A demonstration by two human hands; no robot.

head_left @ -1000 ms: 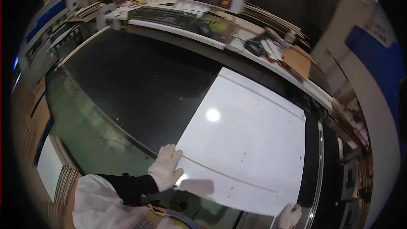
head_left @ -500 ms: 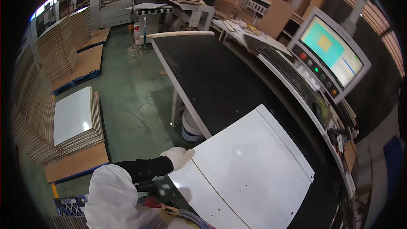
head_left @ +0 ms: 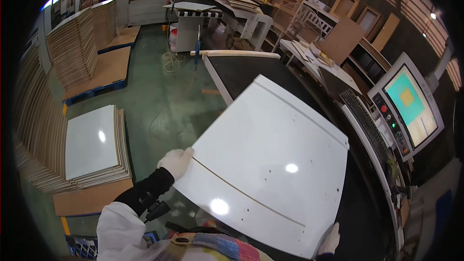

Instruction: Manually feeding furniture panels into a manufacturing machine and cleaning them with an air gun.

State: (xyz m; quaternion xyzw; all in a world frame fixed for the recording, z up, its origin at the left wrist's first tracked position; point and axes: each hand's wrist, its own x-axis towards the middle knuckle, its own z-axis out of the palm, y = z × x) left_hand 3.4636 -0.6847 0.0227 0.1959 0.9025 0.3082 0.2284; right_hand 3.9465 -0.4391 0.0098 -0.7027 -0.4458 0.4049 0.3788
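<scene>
1. And the left hand [head_left: 175, 163], gloved, has its thumb over the edge and its fingers curled under: it is closed on the white panel [head_left: 270, 164], where a second ago it lay spread out flat.
2. Over on the right, the right hand [head_left: 330, 239] is back in view at the panel's near right corner, having been out of sight half a second ago. It is against the edge, but partly hidden; how far its fingers close, I cannot tell.
3. The panel slants across the black worktop [head_left: 246, 75], its left side now jutting well out over the green floor [head_left: 166, 101]. Whether its underside touches the worktop, I cannot tell.
4. The view has swung left: the monitor [head_left: 411, 104], top centre a second ago, is now far right.
5. On the left, the white-topped stack [head_left: 92, 142] shows far more fully than a second ago.
</scene>
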